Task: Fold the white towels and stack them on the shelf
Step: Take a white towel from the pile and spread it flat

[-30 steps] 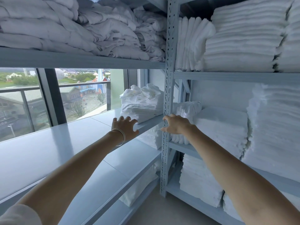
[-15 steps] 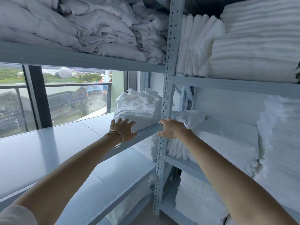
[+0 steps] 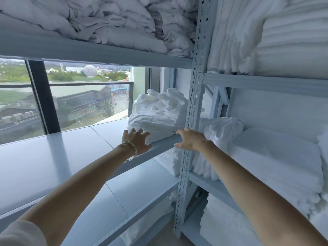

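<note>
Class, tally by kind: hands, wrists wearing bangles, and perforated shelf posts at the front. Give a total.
Hands: 2, left hand and right hand
Wrists wearing bangles: 1
Front perforated posts: 1
Total: 4

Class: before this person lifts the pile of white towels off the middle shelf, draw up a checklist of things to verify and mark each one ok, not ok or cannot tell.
1. Left hand at the towel pile: ok, fingers spread at its front left corner.
2. Right hand at the pile: not ok, it is beside the upright post, at the shelf edge.
3. Either hand gripping towels: not ok, fingers spread, nothing held.
4. Pile tidy enough to lift whole: not ok, top layers are crumpled.
5. Post clear of the lift path: cannot tell.
</note>
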A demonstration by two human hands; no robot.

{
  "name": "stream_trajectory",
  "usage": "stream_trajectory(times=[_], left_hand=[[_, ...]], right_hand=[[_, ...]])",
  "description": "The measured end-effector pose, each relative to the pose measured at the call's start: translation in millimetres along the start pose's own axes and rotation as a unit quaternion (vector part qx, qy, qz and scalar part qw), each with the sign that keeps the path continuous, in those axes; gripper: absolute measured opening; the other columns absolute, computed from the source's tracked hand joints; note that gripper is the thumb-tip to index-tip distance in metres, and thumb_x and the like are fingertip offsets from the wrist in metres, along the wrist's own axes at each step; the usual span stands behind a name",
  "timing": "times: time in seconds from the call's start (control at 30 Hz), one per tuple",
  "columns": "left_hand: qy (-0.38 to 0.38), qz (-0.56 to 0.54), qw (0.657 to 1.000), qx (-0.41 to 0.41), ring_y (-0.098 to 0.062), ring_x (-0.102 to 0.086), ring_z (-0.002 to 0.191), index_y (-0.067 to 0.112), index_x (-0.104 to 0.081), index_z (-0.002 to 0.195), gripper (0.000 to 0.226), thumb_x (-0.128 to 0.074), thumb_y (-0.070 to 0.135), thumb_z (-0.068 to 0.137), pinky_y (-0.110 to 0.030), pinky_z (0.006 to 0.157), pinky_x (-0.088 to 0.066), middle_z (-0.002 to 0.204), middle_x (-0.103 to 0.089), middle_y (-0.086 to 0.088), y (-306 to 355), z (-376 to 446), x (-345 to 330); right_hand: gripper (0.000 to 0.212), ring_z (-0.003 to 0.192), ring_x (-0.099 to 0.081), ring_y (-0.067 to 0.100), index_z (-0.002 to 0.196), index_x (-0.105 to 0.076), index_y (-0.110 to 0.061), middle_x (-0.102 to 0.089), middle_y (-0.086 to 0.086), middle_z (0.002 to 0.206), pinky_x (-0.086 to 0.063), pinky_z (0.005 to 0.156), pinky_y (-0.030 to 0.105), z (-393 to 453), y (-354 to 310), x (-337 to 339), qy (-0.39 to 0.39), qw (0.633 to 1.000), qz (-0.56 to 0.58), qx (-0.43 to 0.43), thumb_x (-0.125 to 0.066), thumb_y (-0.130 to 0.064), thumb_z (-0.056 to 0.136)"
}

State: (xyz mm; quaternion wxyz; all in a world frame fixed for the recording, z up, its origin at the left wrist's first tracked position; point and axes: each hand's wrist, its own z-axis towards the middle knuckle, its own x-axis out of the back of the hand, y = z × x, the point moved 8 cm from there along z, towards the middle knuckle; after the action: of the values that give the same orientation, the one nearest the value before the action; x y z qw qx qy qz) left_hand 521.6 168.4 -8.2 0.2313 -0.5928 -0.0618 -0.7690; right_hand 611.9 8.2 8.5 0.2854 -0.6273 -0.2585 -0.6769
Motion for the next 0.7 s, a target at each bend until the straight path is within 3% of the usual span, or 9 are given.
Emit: stream_trajectory(times=[0.7], left_hand=[[-0.011, 0.005, 1.000, -0.015, -0.025, -0.040, 0.128, 0.034, -0.035, 0.140, 0.055, -0.041, 0.054, 0.089, -0.042, 0.101, -0.033, 0.143, -0.040, 0.000, -69.0, 188.0, -89.4]], right_hand=[[0.062, 0.132, -0.032, 0.027, 0.142, -0.030, -0.025, -0.031, 0.006, 0.144, -0.037, 0.096, 0.040, 222.2, -6.8, -34.7, -0.017, 1.000, 0.005, 0.022, -0.054, -0.048, 0.088]])
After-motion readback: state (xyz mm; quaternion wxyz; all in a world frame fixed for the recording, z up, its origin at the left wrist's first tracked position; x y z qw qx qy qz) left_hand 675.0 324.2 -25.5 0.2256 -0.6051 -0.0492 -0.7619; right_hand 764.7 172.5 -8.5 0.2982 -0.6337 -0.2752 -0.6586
